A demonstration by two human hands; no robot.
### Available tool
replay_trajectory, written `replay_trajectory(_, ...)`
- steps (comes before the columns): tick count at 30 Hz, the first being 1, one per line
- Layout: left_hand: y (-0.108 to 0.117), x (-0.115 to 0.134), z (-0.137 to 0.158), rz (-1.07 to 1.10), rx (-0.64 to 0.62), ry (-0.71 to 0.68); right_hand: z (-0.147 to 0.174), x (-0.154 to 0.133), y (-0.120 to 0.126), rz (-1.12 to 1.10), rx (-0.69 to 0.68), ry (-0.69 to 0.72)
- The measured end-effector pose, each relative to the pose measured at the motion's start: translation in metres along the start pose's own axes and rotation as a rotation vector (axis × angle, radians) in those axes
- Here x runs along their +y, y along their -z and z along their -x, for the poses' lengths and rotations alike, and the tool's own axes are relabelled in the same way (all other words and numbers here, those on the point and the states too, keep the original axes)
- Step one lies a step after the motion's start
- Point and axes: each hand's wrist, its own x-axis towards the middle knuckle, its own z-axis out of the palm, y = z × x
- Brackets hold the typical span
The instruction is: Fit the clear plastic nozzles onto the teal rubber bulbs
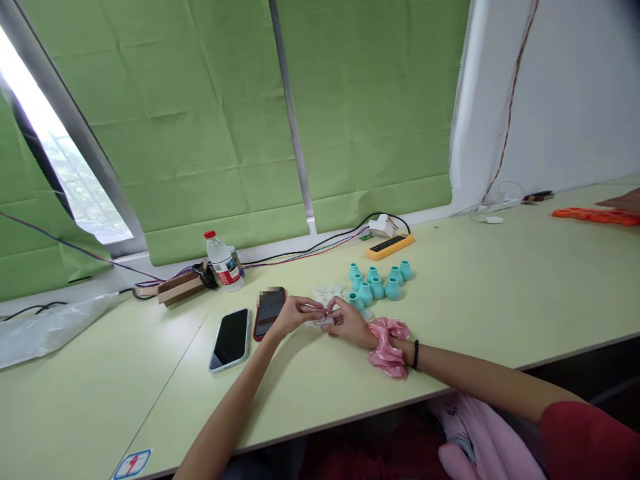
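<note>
My left hand [300, 315] and my right hand [349, 324] meet low over the table, fingertips almost touching. Both are closed in a pinch around a small clear plastic piece [325, 321], partly hidden by the fingers. Just beyond them lies a loose pile of small whitish translucent pieces [329, 293]. To the right of the pile stand several teal vase-shaped pieces [377, 288], each with a narrow open neck. A pink scrunchie [388, 347] and a thin black band [415, 354] sit around my right wrist.
Two phones, one light-cased [230, 340] and one red-cased [269, 312], lie left of my hands. Behind are a bottle [223, 262], a cardboard tray [183, 288], a yellow power strip [390, 247] and cables. Another person's hand [623, 201] is beside an orange object [595, 215] at far right.
</note>
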Motion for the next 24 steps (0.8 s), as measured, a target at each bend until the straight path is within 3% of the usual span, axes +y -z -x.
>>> replay_trajectory(9, 0.006, -0.003, 0.000, -0.056, 0.009, -0.018, 0.001, -0.004, -0.001, -0.007, 0.012, 0.026)
replay_trajectory(19, -0.002, 0.006, 0.001, 0.006, 0.004, 0.011, 0.003, -0.008, 0.002, 0.089, -0.008, 0.077)
replay_trajectory(24, 0.000, 0.008, 0.001, 0.020, 0.004, -0.025, 0.001, -0.010, 0.002, 0.074, 0.061, 0.086)
